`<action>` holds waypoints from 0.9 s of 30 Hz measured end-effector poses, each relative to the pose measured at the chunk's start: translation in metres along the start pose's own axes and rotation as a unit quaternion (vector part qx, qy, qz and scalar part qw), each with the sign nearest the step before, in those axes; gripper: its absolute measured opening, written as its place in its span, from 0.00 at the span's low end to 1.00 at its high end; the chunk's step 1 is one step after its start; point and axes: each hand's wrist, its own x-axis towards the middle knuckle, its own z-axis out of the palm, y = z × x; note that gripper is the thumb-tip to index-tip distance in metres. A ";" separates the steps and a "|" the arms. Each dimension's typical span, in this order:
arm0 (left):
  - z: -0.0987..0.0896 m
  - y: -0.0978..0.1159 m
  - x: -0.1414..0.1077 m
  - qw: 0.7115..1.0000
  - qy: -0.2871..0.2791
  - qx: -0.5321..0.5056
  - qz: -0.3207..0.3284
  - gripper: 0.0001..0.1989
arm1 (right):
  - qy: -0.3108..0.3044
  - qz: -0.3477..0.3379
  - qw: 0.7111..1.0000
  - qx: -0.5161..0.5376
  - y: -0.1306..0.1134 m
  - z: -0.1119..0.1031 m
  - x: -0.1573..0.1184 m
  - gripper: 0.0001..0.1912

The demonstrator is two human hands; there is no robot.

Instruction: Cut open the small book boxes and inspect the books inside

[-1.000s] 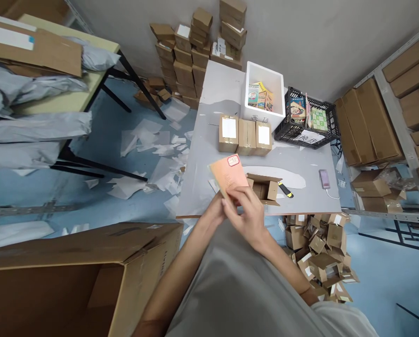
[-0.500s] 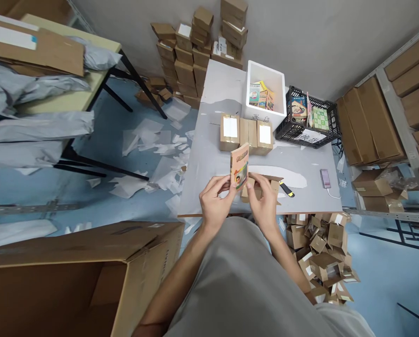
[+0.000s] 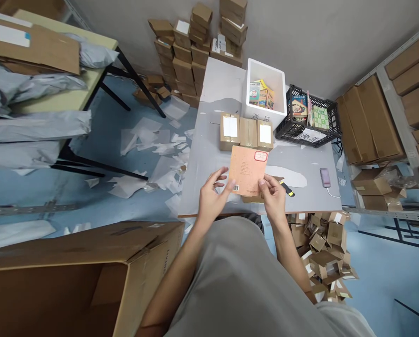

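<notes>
Orange book (image 3: 248,171), gripped by its lower left corner in the left hand (image 3: 212,197) and its right edge in the right hand (image 3: 273,199), is up over the desk (image 3: 202,157) at the near side, not yet set down, with an open box (image 3: 253,199) partly hidden behind it and taped boxes (image 3: 248,133) closed beyond.

Carton (image 3: 253,199) mostly hidden behind booklet (image 3: 248,182); cover text (image 3: 245,168) illegible.
</notes>
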 end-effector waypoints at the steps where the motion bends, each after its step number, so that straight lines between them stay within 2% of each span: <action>1: -0.004 -0.001 0.005 0.998 -0.028 -0.039 -0.040 0.37 | -0.001 0.005 1.000 0.003 0.000 -0.001 0.000 0.27; 4: -0.008 0.000 0.012 0.979 -0.082 -0.138 -0.127 0.37 | 0.002 0.012 1.000 0.003 0.003 0.001 -0.001 0.27; 6: -0.006 0.003 0.012 0.974 -0.072 -0.158 -0.148 0.37 | 0.005 0.018 1.000 0.004 0.008 0.003 0.001 0.28; 9: -0.002 0.007 0.009 0.977 -0.044 -0.152 -0.142 0.39 | 0.009 0.025 1.000 -0.001 0.017 0.002 0.006 0.29; 12: -0.001 0.012 0.005 0.990 -0.012 -0.103 -0.095 0.37 | 0.027 0.005 0.998 -0.056 0.019 0.001 0.007 0.27; 15: 0.003 0.018 0.000 0.999 0.026 -0.018 -0.008 0.27 | 0.057 -0.050 0.990 -0.115 0.014 0.006 0.001 0.25; 17: 0.007 0.022 -0.003 0.998 0.032 0.027 0.056 0.20 | 0.025 -0.053 0.994 -0.092 0.008 0.015 -0.006 0.27; 20: 0.016 0.024 -0.007 0.986 -0.013 0.059 0.154 0.12 | -0.020 -0.027 0.999 -0.039 0.004 0.027 -0.013 0.26; 22: 0.018 0.023 -0.008 0.976 -0.065 0.070 0.198 0.10 | -0.008 -0.018 0.999 -0.031 0.005 0.028 -0.012 0.24; 25: 0.014 0.022 -0.007 0.973 -0.129 0.063 0.182 0.10 | 0.003 0.003 1.000 -0.015 0.008 0.016 -0.004 0.25; 27: 0.008 0.018 -0.003 0.983 -0.105 0.051 0.139 0.15 | -0.005 0.020 1.000 0.001 0.009 0.005 0.001 0.27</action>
